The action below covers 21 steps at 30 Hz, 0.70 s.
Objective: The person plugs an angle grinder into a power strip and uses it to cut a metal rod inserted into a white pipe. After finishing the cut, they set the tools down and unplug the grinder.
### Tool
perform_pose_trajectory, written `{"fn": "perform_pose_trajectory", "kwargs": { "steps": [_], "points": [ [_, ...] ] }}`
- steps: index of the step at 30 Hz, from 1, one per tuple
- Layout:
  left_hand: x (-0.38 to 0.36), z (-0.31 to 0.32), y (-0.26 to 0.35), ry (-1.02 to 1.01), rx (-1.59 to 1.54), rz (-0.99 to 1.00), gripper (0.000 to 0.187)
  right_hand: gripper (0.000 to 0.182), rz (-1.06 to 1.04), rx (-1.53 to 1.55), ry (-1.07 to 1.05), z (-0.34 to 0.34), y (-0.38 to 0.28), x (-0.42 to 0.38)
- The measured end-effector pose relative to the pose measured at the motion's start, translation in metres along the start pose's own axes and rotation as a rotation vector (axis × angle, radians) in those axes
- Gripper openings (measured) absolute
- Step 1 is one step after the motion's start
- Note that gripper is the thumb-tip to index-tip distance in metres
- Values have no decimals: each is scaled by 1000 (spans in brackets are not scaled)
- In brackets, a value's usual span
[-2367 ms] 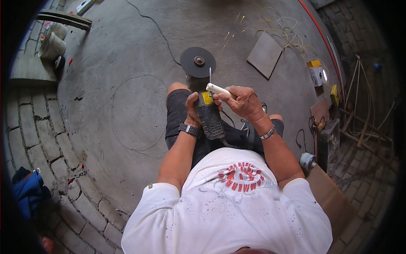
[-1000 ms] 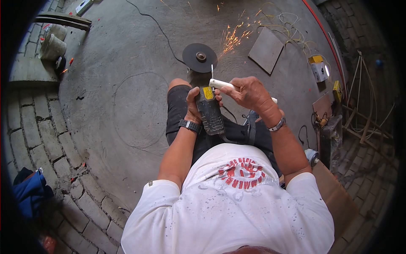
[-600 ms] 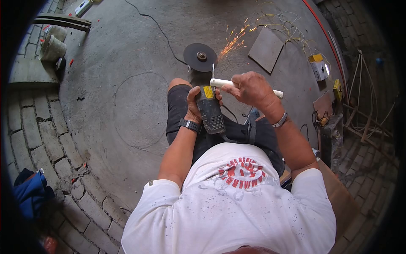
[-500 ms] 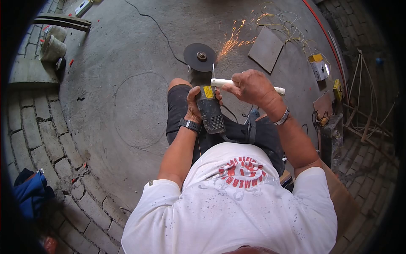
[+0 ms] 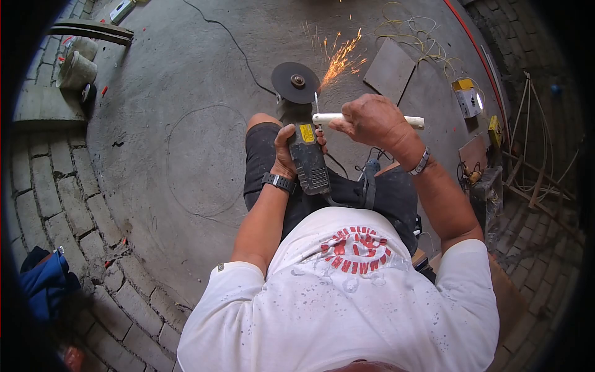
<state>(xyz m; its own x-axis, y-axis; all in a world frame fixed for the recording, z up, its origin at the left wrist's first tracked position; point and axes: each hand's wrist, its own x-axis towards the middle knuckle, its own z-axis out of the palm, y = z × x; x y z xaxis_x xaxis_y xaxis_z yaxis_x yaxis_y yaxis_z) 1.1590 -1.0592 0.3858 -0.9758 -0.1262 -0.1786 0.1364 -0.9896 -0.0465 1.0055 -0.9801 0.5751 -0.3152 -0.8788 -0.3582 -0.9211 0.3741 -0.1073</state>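
Note:
My left hand [image 5: 284, 152] is wrapped around the body of a dark angle grinder [image 5: 310, 166] with a yellow label, upright between my thighs. A large dark disc [image 5: 290, 82] is mounted on its far end. Closed around a white tube [image 5: 414, 122], my right hand [image 5: 374, 124] is just right of the grinder. From the tube's left end a thin metal rod [image 5: 317, 102] points up to the disc's right edge. Orange sparks [image 5: 342, 60] fly from that edge, away from me and to the right.
The grinder's cord [image 5: 232, 43] runs over the concrete floor. A flat grey tile [image 5: 389, 70] lies at the upper right, near tangled yellow wire [image 5: 427, 46] and a small box [image 5: 467, 98]. Buckets [image 5: 77, 69] stand at the left, and blue cloth [image 5: 48, 285] lies on the bricks.
My right hand and the white tube have shifted slightly right. The disc has tilted a little to the right. The spark stream is denser and brighter, angled more steeply away from me.

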Motion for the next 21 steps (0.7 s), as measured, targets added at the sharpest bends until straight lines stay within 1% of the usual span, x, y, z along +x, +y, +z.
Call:
{"fn": "perform_pose_trajectory", "kwargs": {
  "steps": [1,3,7,13,15,19,21],
  "points": [
    [0,0,0,0,0,0,64,39,0,0,0,1,2,0],
    [1,-1,-1,-3,-11,-9,63,45,-78,2,79,5,5,1],
    [1,-2,-1,-16,-13,-9,64,44,-62,10,66,4,5,1],
    [0,-2,-1,-32,-8,-11,66,44,-74,101,132,22,11,1],
    [-1,-1,-1,-60,-18,-18,67,41,-10,214,117,25,9,-1],
    [0,-1,-2,-51,-31,-11,68,42,5,338,122,44,11,-4],
    [-2,-1,-2,-55,0,-4,67,40,-17,466,199,57,12,-5]
  ]
}}
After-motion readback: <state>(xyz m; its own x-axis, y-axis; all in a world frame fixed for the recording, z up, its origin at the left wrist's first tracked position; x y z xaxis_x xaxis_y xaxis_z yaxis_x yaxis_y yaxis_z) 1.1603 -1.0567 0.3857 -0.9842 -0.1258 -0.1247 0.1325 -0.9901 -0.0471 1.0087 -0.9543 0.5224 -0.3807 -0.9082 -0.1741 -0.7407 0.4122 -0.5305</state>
